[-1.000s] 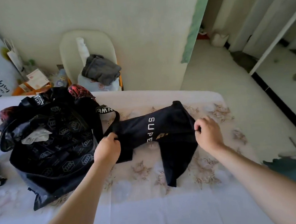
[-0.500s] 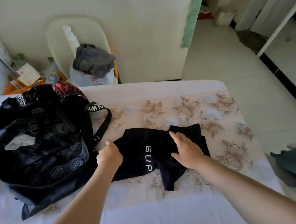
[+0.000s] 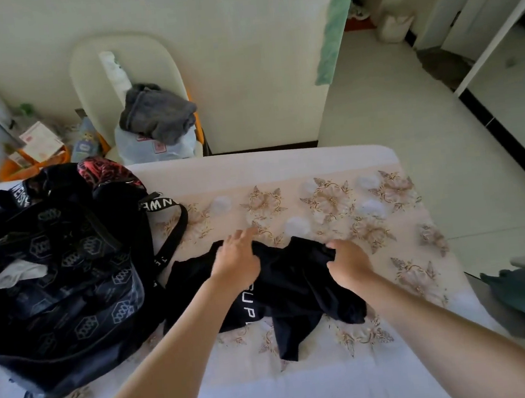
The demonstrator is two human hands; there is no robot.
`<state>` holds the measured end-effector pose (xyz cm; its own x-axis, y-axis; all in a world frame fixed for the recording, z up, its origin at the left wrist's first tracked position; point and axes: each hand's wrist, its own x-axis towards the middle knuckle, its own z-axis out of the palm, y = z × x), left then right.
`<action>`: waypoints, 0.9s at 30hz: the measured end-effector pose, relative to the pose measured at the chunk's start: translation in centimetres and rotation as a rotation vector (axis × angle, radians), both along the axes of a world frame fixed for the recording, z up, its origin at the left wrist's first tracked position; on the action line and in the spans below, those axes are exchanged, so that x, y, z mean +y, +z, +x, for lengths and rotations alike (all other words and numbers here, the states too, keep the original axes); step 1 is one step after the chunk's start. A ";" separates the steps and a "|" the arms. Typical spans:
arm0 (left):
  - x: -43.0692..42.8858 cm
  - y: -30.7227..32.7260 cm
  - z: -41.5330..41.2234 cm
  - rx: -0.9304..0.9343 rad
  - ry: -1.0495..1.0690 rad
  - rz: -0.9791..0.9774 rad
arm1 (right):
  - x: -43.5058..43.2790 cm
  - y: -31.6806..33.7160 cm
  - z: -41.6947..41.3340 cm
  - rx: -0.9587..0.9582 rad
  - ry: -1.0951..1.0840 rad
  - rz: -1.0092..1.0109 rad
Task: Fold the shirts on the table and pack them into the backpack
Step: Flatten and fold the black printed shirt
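My left hand (image 3: 236,259) lies flat, fingers spread, on the black shirt (image 3: 282,288); my right hand (image 3: 349,262) seems to pinch its far edge, though the fingertips are hidden. The shirt lies crumpled on the table (image 3: 300,169), on a flowered cloth (image 3: 403,275), just beside the open backpack (image 3: 59,266). Beyond stand a pale wall (image 3: 241,56) and tiled floor (image 3: 407,114).

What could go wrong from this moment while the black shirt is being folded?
1. The shirt lies bunched, with one part trailing toward the near edge; pressing it now may fold the wrinkles in.
2. The backpack strap lies close beside the shirt and might get caught in the fold.
3. The right hand grips only one corner, so the cloth may slip.
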<state>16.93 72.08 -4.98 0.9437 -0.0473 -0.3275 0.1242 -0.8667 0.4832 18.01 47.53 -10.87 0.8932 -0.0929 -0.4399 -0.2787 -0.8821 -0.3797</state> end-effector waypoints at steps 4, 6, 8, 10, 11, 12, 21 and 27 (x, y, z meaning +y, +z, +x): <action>-5.6 0.5 1.8 0.014 -0.212 -0.163 | 0.0 1.5 0.1 -0.411 0.069 0.120; -7.7 1.1 2.5 0.034 -0.289 -0.144 | 0.1 3.0 0.4 -0.494 0.124 0.182; -8.8 1.0 3.1 0.072 -0.352 -0.098 | 0.1 4.2 0.7 -0.396 0.100 0.250; -9.1 0.2 3.4 0.149 -0.403 -0.002 | -0.3 4.5 0.5 -0.326 0.004 0.314; -9.0 -0.4 3.4 0.167 -0.426 0.065 | -0.7 4.3 0.3 -0.289 -0.044 0.358; -8.9 -0.9 3.1 0.160 -0.446 0.138 | -1.2 3.8 0.0 -0.221 -0.080 0.391; -4.5 -1.1 1.8 -0.330 0.029 0.133 | -2.1 0.8 -3.2 0.092 0.049 0.143; -0.7 1.9 1.7 -0.239 -0.075 0.206 | 1.9 4.9 -0.9 -0.110 0.235 0.341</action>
<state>18.58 71.41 -3.11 0.9914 -0.0756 -0.1069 -0.0397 -0.9517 0.3045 17.12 49.45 -6.01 0.9159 0.2535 -0.3112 -0.0263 -0.7356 -0.6769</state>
